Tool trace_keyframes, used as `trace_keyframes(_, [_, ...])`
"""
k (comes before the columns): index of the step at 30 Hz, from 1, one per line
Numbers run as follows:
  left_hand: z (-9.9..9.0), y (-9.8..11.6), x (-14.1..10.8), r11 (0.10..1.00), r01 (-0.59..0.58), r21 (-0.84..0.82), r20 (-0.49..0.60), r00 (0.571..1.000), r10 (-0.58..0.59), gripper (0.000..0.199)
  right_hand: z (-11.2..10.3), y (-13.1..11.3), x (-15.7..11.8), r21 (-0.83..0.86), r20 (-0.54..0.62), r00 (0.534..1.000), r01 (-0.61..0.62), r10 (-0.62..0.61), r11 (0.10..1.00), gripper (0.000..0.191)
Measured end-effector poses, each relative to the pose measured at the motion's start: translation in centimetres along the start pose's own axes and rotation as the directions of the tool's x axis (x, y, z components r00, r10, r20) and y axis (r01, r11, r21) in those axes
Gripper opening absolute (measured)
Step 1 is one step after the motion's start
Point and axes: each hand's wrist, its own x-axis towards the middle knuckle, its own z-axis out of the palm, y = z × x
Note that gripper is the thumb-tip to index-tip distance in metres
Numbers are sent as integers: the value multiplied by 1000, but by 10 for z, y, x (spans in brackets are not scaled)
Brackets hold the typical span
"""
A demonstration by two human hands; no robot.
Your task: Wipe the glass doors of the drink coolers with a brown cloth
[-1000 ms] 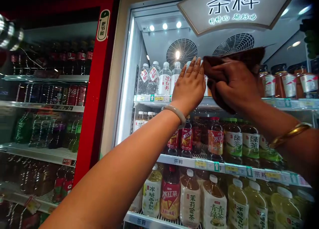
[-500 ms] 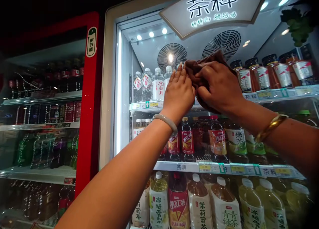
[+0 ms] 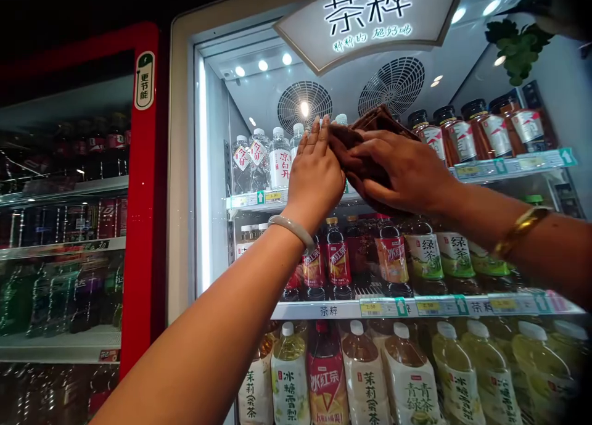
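Note:
A dark brown cloth (image 3: 370, 147) is bunched up in front of the glass door of a lit drinks cooler (image 3: 181, 166). My right hand (image 3: 398, 169) grips this cloth, its fingers bent over the folds. Just left of it, my left hand (image 3: 317, 169) lies flat with its fingers pointing up, its right side touching the cloth's edge. A pale bangle (image 3: 293, 229) circles my left wrist and a gold bangle (image 3: 520, 231) my right. Part of the cloth is hidden behind my right hand.
Shelves of bottles stand behind the glass, with price strips (image 3: 324, 310) along their edges. An illuminated sign (image 3: 370, 24) crosses the cooler's top. At the left is a red-framed cooler (image 3: 141, 227) with more drinks. A leafy green decoration (image 3: 515, 49) shows at upper right.
The view has shifted to the right, so the coolers appear further left. Both hands and the cloth show slightly further left, still side by side. My right hand has turned flatter over the cloth.

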Motion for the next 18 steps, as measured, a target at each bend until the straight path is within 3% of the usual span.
trace_keyframes(2, [0,1,0,1000,-6,7,-24,1000,6,62,-13,19,-12,-7,34,999,18,-17,1000,57])
trace_keyframes(4, [0,2,0,1000,-2,-2,-34,999,2,60,-24,33,-10,-82,28,994,-105,108,991,68])
trace_keyframes(6, [0,3,0,1000,8,-16,-23,1000,-8,60,-23,29,3,-161,-5,962,-271,274,949,65])
trace_keyframes(8, [-1,2,0,999,15,-35,-3,1000,-15,61,-11,8,18,-170,-39,939,-344,343,923,52])
trace_keyframes(12, [-2,-1,0,998,5,-70,21,1000,-3,65,14,-25,16,-29,-72,978,-198,195,980,48])
trace_keyframes(16, [-2,1,0,998,10,-69,21,1000,-8,66,-4,5,-13,49,60,997,36,-39,998,52])
trace_keyframes(18, [-3,3,1,997,20,-72,19,1000,-19,65,-19,27,-15,-8,18,998,64,-64,998,50])
